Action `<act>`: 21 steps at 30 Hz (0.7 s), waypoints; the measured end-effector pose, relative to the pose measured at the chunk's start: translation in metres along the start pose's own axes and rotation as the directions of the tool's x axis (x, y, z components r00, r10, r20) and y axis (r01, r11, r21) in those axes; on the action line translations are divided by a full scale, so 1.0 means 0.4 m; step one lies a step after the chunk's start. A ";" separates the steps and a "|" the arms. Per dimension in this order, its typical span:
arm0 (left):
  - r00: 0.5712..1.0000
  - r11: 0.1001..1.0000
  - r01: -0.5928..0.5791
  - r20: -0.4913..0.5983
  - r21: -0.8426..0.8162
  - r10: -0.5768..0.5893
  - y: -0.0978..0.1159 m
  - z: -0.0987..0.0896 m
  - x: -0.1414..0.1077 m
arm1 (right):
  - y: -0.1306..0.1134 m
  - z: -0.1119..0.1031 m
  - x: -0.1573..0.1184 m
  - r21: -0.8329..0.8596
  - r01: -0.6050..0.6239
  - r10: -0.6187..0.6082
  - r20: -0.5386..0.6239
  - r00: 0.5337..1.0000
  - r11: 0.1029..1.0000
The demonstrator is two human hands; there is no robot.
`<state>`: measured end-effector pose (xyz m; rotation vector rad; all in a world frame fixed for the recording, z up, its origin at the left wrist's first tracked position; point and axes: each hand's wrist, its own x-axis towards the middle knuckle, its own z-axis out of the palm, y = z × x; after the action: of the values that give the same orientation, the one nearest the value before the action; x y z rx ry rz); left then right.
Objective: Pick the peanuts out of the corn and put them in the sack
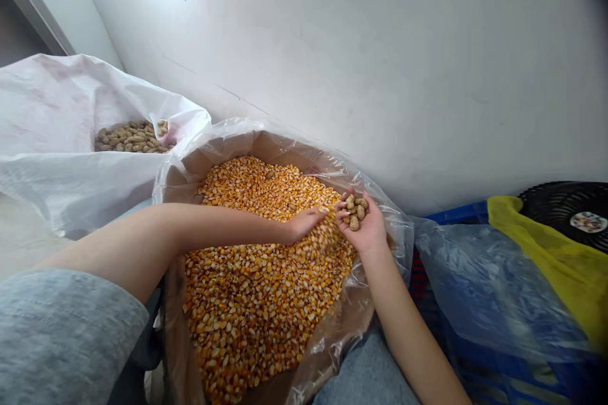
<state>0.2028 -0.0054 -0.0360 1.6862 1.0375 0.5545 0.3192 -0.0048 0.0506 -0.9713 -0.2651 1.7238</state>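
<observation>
Item: my right hand (361,226), cupped palm-up and half open, holding several in-shell peanuts (354,211). Item: my left hand (306,224), fingers curled, just beside the right, above dried corn kernels (266,291); whether it holds any, I cannot tell. The kernels fill a plastic-lined cardboard box (228,145) beneath both hands. Far left: more peanuts (132,138) in a white woven sack (57,114).
</observation>
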 end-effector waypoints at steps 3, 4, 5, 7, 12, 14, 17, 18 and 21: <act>0.978 0.974 -0.209 0.040 0.090 0.206 0.039 -0.038 0.027 | -0.005 -0.006 -0.003 0.008 0.022 -0.022 -0.009 1.000 1.000; 0.966 0.950 -0.258 0.028 0.177 0.257 0.039 -0.073 0.037 | -0.007 -0.008 -0.004 0.012 0.029 -0.028 -0.011 1.000 1.000; 0.963 0.923 -0.253 -0.021 0.289 0.270 0.033 -0.115 0.046 | -0.008 -0.009 -0.005 0.018 0.031 -0.031 -0.009 0.999 0.999; 0.955 0.833 -0.130 -0.158 0.538 0.251 0.004 -0.210 0.057 | -0.010 -0.009 -0.005 0.036 0.022 -0.022 0.007 1.000 0.999; 0.986 0.370 0.005 -0.066 0.929 0.152 -0.093 -0.375 0.045 | -0.008 -0.003 -0.007 0.062 0.006 -0.006 0.013 1.000 0.998; 0.994 0.292 -0.023 -0.010 0.956 0.109 -0.109 -0.387 0.039 | -0.008 -0.003 -0.008 0.067 0.008 -0.009 0.013 1.000 0.998; 0.991 0.335 -0.054 0.009 0.941 0.133 -0.091 -0.369 0.045 | -0.008 -0.004 -0.008 0.061 0.013 -0.014 0.010 1.000 0.998; 0.990 0.382 -0.060 0.005 0.922 0.141 -0.077 -0.358 0.049 | -0.008 -0.005 -0.007 0.054 0.015 -0.016 0.004 1.000 0.998; 0.987 0.527 -0.116 0.039 0.842 0.155 -0.035 -0.320 0.057 | -0.007 -0.003 -0.008 0.041 0.015 -0.015 -0.003 1.000 0.999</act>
<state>0.1108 0.0825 -0.0058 2.6505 1.3233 0.1445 0.3225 -0.0068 0.0530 -0.9392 -0.2344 1.7077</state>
